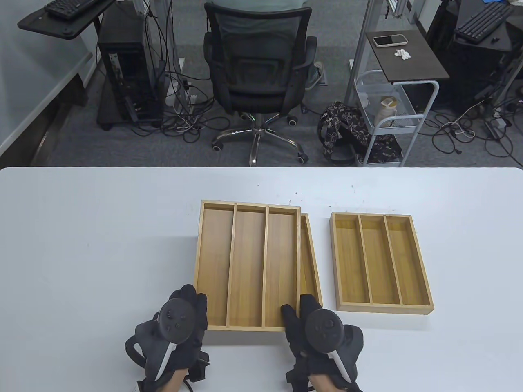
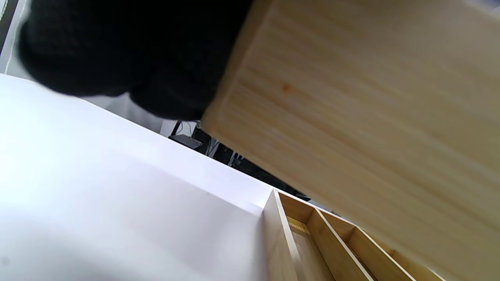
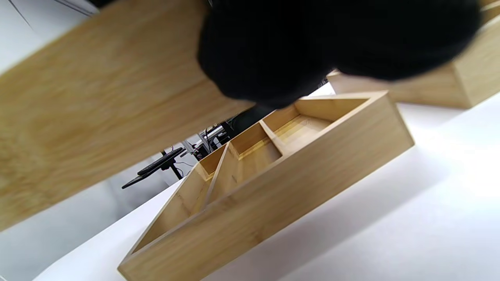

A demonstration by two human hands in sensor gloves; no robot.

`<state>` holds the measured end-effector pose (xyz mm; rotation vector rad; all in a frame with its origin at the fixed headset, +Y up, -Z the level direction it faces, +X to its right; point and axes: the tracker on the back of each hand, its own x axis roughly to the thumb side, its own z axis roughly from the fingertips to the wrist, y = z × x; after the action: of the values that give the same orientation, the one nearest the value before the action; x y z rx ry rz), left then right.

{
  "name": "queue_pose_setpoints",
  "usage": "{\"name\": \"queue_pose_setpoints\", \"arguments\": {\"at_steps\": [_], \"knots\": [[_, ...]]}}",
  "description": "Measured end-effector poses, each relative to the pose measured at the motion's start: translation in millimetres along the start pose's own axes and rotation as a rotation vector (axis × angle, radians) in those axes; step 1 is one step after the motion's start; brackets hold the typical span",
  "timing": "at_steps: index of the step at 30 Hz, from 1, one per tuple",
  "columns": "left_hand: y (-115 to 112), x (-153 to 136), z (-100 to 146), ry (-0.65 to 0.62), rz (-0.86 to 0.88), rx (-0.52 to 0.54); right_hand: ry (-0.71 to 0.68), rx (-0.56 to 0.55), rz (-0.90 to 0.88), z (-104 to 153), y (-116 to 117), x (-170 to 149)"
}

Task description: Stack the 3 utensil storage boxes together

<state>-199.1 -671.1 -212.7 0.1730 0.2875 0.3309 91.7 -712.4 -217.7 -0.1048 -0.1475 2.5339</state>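
a large three-compartment bamboo utensil box (image 1: pixel 249 265) sits at the centre of the table view, held in the air above a second bamboo box (image 1: pixel 311 261) whose right edge peeks out beneath it on the white counter (image 1: pixel 81 245). the left hand (image 1: pixel 175 326) grips its lower left corner, the right hand (image 1: pixel 318 330) its lower right corner, fingers closed on the near wall. a third three-slot bamboo box (image 1: pixel 380 263) lies apart at centre right.
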Motion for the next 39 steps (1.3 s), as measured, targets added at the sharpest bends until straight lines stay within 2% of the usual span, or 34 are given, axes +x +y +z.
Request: {"name": "queue_pose_setpoints", "arguments": {"at_steps": [9,15,18,21,24,26,33,39], "knots": [[-16.2,-8.3,-10.6,0.028,0.027,-0.092,-0.065,-0.025,0.030,-9.4,11.4,-2.5],[-14.1,-11.9,-5.5,-0.003,0.140,-0.115,0.012,-0.023,-0.006,-16.9,4.9,-17.6],[-14.7,-14.4,-5.9,-0.002,0.132,-0.136,0.042,-0.041,0.005,-18.8,-3.6,-25.0],[-16.8,-16.7,-7.2,0.026,0.065,-0.192,0.086,-0.058,-0.006,-24.5,-16.6,-35.4],[-22.7,-18.9,-11.1,0.043,0.079,-0.245,0.128,-0.075,0.011,-32.9,-32.1,-46.4],[-26.2,-20.7,-14.1,0.054,0.061,-0.275,0.164,-0.085,0.026,-41.4,-49.3,-58.0],[-28.8,-23.2,-17.9,0.072,0.066,-0.319,0.267,-0.162,0.121,-60.2,-108.2,-104.3],[-29.7,-22.3,-17.6,0.074,0.059,-0.340,0.349,-0.193,0.192,-72.1,-142.1,-146.4]]}}
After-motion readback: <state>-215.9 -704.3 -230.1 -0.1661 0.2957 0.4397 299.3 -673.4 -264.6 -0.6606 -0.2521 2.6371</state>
